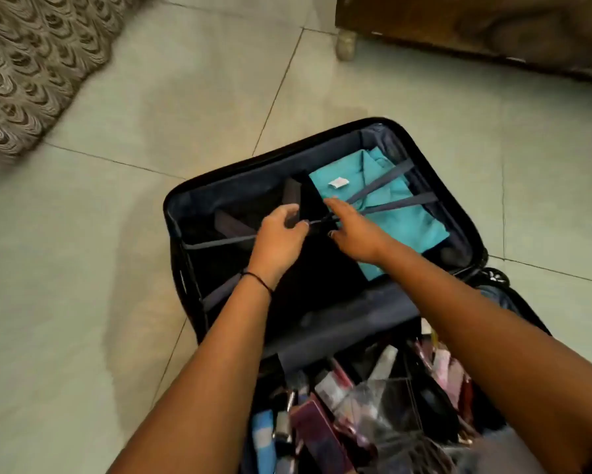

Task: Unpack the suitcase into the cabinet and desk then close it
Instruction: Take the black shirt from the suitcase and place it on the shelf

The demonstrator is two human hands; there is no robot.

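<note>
Our left hand (280, 234) and right hand (354, 230) both pinch the strap buckle (318, 222), just beside the folded teal shirt (390, 206), inside the open black suitcase (239, 189) lying on the tiled floor (116, 234)

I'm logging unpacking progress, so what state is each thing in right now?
suitcase: open, lying flat on the floor.
straps: taut, crossed over the clothes.
buckle: between both hands; cannot tell if clipped.
teal shirt: folded, under the straps in the far half.
small items: piled loose in the near half.
left hand: pinches the buckle.
right hand: pinches the buckle.
</note>
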